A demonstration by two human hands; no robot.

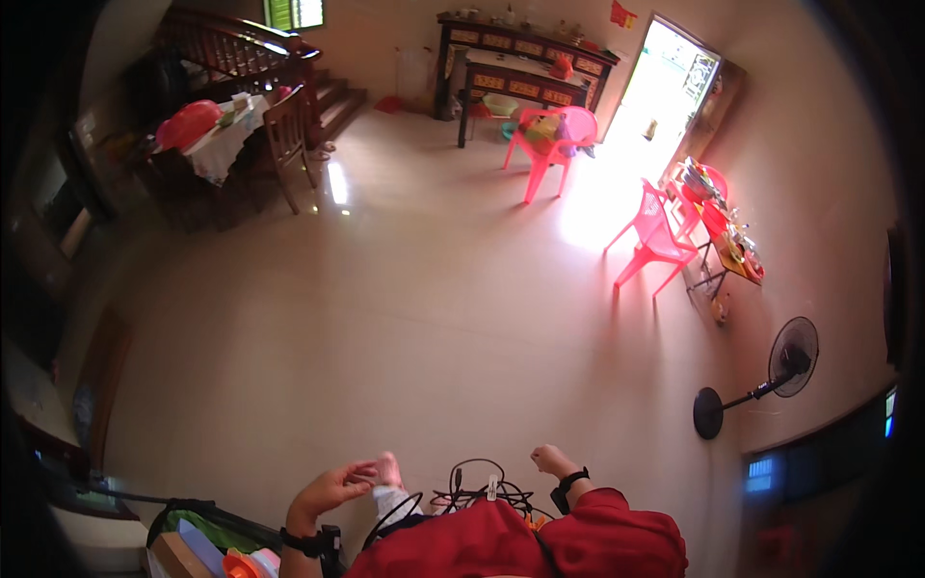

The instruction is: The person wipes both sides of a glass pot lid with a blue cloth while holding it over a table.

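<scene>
My left hand (336, 485) is raised at the lower left, fingers slightly spread and holding nothing visible. Past its fingertips shows a bare foot (389, 469), below which is a light patterned trouser leg (390, 501). My right hand (552, 460) is curled in on itself to the right, with nothing visible in it. A black strap circles each wrist. Between the hands, a tangle of black cable (457, 497) lies in front of my red top (477, 538). It bears a white tag (492, 488), and neither hand touches the coil.
A box of colourful items (181, 556) stands at the lower left. On the right are a standing fan (793, 357), a pink plastic chair (654, 227) and a cluttered folding table (738, 264). Farther off are another pink chair (549, 144), a dark altar table (524, 54), a bright doorway (661, 94) and a staircase (340, 108).
</scene>
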